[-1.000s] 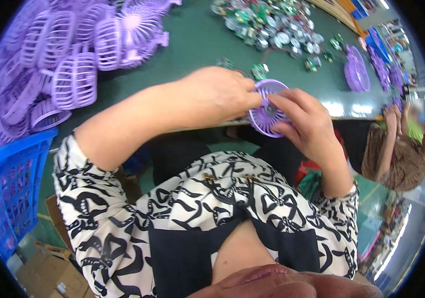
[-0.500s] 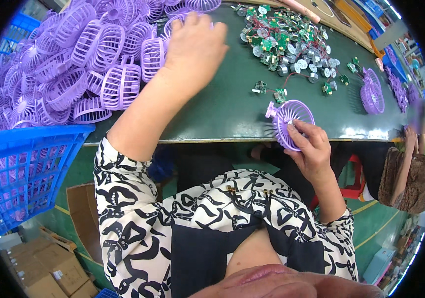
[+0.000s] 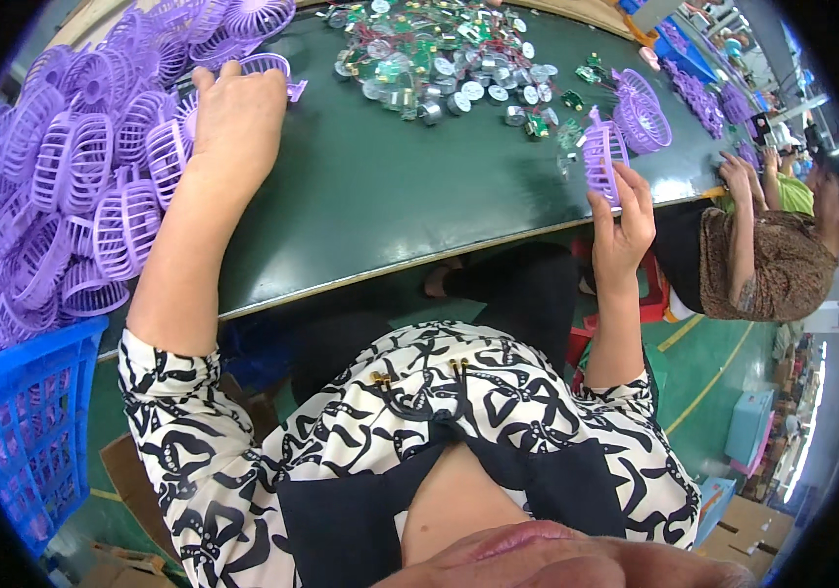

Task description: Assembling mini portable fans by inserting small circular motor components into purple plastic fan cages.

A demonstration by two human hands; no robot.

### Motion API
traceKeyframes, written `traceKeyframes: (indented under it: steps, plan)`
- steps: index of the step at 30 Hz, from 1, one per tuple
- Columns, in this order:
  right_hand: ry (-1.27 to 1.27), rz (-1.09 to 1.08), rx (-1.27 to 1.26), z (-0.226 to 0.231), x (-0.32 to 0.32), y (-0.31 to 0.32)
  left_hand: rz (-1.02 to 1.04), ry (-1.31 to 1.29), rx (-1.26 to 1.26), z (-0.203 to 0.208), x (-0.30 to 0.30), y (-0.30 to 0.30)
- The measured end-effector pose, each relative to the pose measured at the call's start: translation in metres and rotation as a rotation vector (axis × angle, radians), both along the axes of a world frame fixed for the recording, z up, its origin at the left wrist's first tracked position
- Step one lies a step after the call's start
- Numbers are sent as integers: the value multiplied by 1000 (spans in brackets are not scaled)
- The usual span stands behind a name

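Note:
My left hand (image 3: 238, 118) reaches over the near side of the heap of purple plastic fan guards (image 3: 81, 162). Its fingers curl closed at one purple fan guard (image 3: 267, 64), whose rim and small tab show beyond the fingers; the grip itself is partly hidden. On the right, my right hand (image 3: 623, 220) pinches another purple fan guard (image 3: 602, 162) between thumb and fingers. That guard is held edge-on above the green table, its slatted side and a small tab at the top in sight. Other purple guards (image 3: 641, 113) rest on the table just beyond it.
Small motors with green circuit boards and red wires (image 3: 449, 59) lie in a pile on the green table (image 3: 390, 186). A blue crate (image 3: 32, 431) with purple parts stands at lower left. To the right, a person in a brown top (image 3: 767, 250) sits at the table.
The view has swung, so the table and heap appear shifted left. My right hand has lifted its guard and turned it edge-on, beside the other guards. My left hand remains at the heap.

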State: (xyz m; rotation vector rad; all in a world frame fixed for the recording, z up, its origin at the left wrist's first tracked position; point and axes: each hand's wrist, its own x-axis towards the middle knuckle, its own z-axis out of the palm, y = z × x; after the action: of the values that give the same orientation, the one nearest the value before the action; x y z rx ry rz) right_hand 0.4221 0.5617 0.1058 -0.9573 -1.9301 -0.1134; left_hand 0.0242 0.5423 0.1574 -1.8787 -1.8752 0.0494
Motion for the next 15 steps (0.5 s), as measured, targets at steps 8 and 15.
traceKeyframes:
  steps: [8,15]
  plan:
    - [-28,-267,-101,-8,43,34,-480,-311,512,2,13,-1]
    - [36,-321,-22,5,38,33,-971,-408,119,-7,54,-28]
